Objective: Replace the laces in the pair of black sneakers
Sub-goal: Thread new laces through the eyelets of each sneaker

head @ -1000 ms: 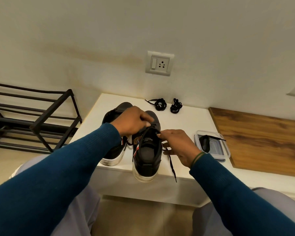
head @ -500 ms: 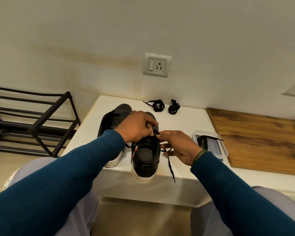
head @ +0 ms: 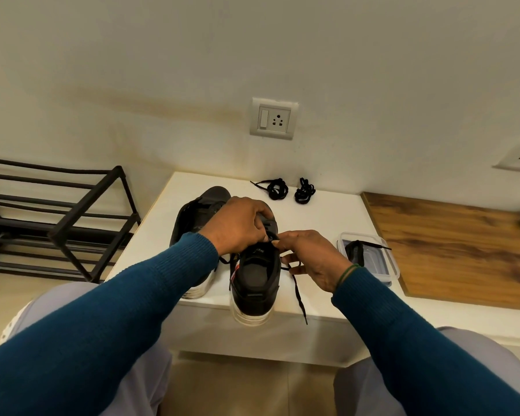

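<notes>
Left hand point(head: 237, 225) grips the upper of the sneaker point(head: 254, 283), its heel overhanging the desk's point(head: 327, 217) front edge. Right hand point(head: 309, 259) pinches the lace point(head: 299, 295). Knuckles hide the eyelets; the second sneaker point(head: 198, 211) sits half-covered beside it.

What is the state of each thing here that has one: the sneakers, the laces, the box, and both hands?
Near sneaker: upright, heel overhanging the table edge.
Far sneaker: upright on the table.
Loose lace: pinched, end dangling past the edge.
Coiled laces: two bundles, lying apart.
Plastic container: holds a black lace.
Left hand: grips the near sneaker.
Right hand: pinches the loose lace.
</notes>
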Available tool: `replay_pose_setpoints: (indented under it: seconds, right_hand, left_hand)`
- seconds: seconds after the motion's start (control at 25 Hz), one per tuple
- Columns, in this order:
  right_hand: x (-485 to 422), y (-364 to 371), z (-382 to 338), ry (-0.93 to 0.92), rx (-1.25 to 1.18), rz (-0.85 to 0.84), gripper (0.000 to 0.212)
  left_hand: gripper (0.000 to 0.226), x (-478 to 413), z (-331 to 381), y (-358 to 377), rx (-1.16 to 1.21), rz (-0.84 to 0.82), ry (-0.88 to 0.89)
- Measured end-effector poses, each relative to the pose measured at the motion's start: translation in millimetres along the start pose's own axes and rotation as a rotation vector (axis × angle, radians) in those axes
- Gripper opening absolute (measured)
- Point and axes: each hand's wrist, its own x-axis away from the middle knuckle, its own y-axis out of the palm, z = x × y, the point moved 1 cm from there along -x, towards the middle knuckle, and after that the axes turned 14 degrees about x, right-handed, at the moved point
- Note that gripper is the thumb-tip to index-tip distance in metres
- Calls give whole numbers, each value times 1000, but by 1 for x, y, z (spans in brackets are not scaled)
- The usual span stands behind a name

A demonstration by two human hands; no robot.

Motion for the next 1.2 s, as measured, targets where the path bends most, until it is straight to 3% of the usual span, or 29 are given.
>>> replay_pose_setpoints:
  seconds: [0.48,0.8,0.88,0.96,1.0,1.04,1.08,1.12,1.16,1.2]
  right_hand:
    - [3,1,-2,-10,27,14,20]
    - [8,19,-10,-95,-133,213,15]
    - [3,11,-22,-116,-288,290,18]
    - [-2,-18,-37,-209,-718,306,24]
    - [0,-38,-43,-269,-792,309,25]
    - [0,-56,-44,-320,-655,334,25]
    - [3,-68,-44,-342,-280,369,23]
    - [4,-70,-38,-311,243,391,20]
    - [5,-63,-29,-265,693,297,17]
    - [4,-51,-19,-229,948,134,17]
  left_hand:
    - [43,-2,-4,4,-54,1,20]
    - [48,2,-6,8,-67,-23,50]
    - [50,1,-6,5,-89,-31,55]
    - [42,1,-7,1,-132,-53,46]
    - [36,1,-8,-1,-131,-64,29]
    - [32,1,-9,-3,-117,-70,13]
    - [30,1,-9,-4,-104,-69,3]
    - [29,1,-10,-4,-97,-69,0]
    - [28,1,-10,-4,-93,-72,2]
    - [27,1,-10,-4,-89,-75,4]
